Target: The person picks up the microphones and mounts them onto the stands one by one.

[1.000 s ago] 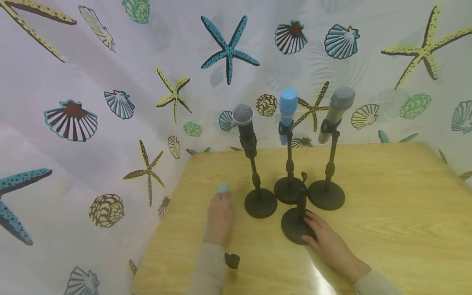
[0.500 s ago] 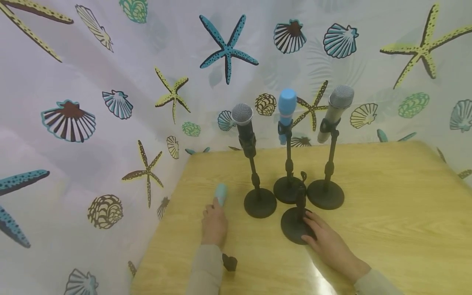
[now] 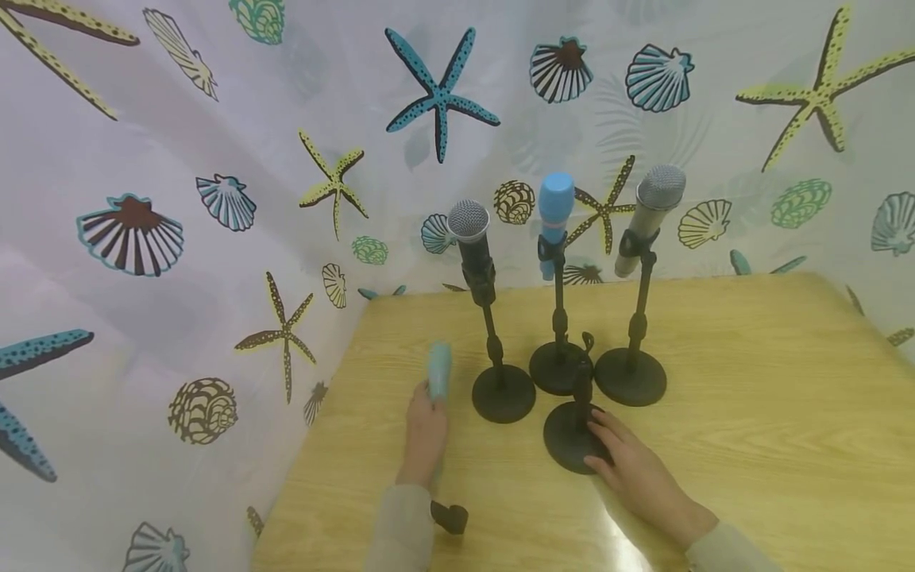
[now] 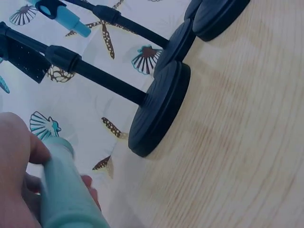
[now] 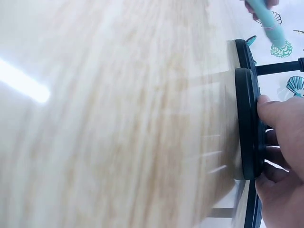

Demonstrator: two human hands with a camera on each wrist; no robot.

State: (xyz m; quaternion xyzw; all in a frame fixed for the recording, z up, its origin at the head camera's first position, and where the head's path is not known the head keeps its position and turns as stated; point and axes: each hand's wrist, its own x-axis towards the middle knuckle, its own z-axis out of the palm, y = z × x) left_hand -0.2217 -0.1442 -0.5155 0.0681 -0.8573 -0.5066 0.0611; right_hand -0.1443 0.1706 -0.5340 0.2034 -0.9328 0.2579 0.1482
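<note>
My left hand (image 3: 426, 433) holds a mint-green microphone (image 3: 439, 371), its far end pointing away over the left side of the table. In the left wrist view the thumb and fingers curl round the green body (image 4: 66, 190). On the right, my right hand (image 3: 643, 481) grips the round black base of an unloaded microphone stand (image 3: 565, 437), thumb and fingers on its right side. Behind that stand are three loaded stands. They bear a black microphone with silver head (image 3: 475, 242), a blue microphone (image 3: 555, 208) and a champagne-coloured microphone (image 3: 650, 210).
The loaded stands' bases (image 3: 503, 395) stand close together across the middle of the wooden table (image 3: 772, 413). A curtain (image 3: 400, 199) printed with shells and starfish hangs behind and to the left. A small dark object (image 3: 449, 518) sits beside my left sleeve.
My left hand has shifted along the green microphone, and its far end has swung slightly right and up off its earlier place. The right hand and all the stands have stayed put.
</note>
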